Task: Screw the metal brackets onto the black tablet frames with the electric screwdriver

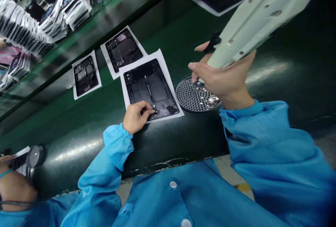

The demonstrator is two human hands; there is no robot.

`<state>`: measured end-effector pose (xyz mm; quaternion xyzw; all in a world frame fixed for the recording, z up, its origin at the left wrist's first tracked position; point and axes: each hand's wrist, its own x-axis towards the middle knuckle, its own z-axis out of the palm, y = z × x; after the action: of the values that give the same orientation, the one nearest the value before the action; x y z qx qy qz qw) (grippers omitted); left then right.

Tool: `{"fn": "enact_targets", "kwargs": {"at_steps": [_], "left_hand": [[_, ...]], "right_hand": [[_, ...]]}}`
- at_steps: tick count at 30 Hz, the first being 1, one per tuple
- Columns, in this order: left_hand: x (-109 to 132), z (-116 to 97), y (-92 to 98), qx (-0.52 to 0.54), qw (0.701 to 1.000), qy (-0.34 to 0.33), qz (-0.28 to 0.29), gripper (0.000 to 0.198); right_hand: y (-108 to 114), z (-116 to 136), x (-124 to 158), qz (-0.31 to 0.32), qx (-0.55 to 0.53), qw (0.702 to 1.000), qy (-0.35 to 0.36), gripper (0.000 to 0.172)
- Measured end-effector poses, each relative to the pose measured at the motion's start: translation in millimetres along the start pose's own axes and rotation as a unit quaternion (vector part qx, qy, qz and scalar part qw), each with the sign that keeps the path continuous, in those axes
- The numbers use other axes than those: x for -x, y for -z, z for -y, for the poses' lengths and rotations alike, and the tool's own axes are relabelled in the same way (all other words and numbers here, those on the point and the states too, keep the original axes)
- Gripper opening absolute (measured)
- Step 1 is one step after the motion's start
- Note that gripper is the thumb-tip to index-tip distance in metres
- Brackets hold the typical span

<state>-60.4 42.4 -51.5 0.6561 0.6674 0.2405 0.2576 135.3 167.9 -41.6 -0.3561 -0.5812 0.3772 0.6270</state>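
Centre of frame: black housing (162, 90) lies partly under our left hand (138, 115), its fingertips drawn close together; whether they pinch anything, we cannot tell. Right of centre, our right hand (223, 83) clasps a pale-green tool (248, 26) over the perforated tray (187, 97).

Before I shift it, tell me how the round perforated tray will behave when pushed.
The tray looks stiff, with an even, round rim. Sitting flat on the glossy green bench, it would probably slide rather than tip. The small shiny pieces on it look loose and may scatter if jolted.
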Motion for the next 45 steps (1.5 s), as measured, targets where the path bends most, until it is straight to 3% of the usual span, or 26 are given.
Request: {"fn": "enact_targets", "kwargs": {"at_steps": [3, 6, 10, 16, 22, 28, 33, 38, 40, 45], "left_hand": [[-2.0, 0.1, -1.9, 0.029, 0.998, 0.008, 0.055, 0.005], [-4.7, -0.4, -4.3, 0.015, 0.997, 0.02, 0.073, 0.004], [-1.8, -0.2, -10.1, -0.033, 0.998, 0.017, 0.053, 0.005], [9.0, 7.4, -21.9, -0.033, 0.999, 0.003, -0.027, 0.007], [11.8, 9.2, -32.9, -0.071, 0.996, -0.024, -0.045, 0.008], [18.6, 8.3, -32.8, -0.142, 0.988, -0.031, -0.056, 0.016], [16.2, 3.8, -13.6, -0.095, 0.995, -0.009, 0.025, 0.01], [6.2, 3.1, 1.1, -0.015, 0.996, 0.052, 0.072, 0.006], [1.1, 6.5, 2.1, 0.053, 0.994, 0.079, 0.062, 0.01], [-6.9, 13.4, -0.8, 0.153, 0.981, 0.114, -0.022, 0.01]], "right_hand": [[0.2, 0.3, -0.1, -0.001, 0.007, 1.0, 0.004, 0.025], [0.7, -1.3, 0.0, -0.004, 0.009, 1.0, 0.008, 0.026], [1.4, -1.6, 0.9, -0.003, 0.025, 1.0, 0.002, 0.028], [1.6, 2.5, 0.6, 0.0, 0.048, 0.999, -0.001, 0.026], [2.0, -0.7, 2.1, 0.014, 0.025, 0.999, 0.03, 0.032], [2.6, -0.3, 2.4, 0.0, 0.039, 0.999, 0.012, 0.031], [2.9, 1.0, 1.4, 0.009, 0.027, 0.999, 0.021, 0.03], [3.8, -1.2, 1.3, 0.025, 0.02, 0.998, 0.05, 0.03], [3.6, -1.0, 1.1, 0.024, 0.02, 0.998, 0.048, 0.029], [1.9, 2.4, 0.7, 0.005, 0.019, 1.0, 0.017, 0.027]]}}
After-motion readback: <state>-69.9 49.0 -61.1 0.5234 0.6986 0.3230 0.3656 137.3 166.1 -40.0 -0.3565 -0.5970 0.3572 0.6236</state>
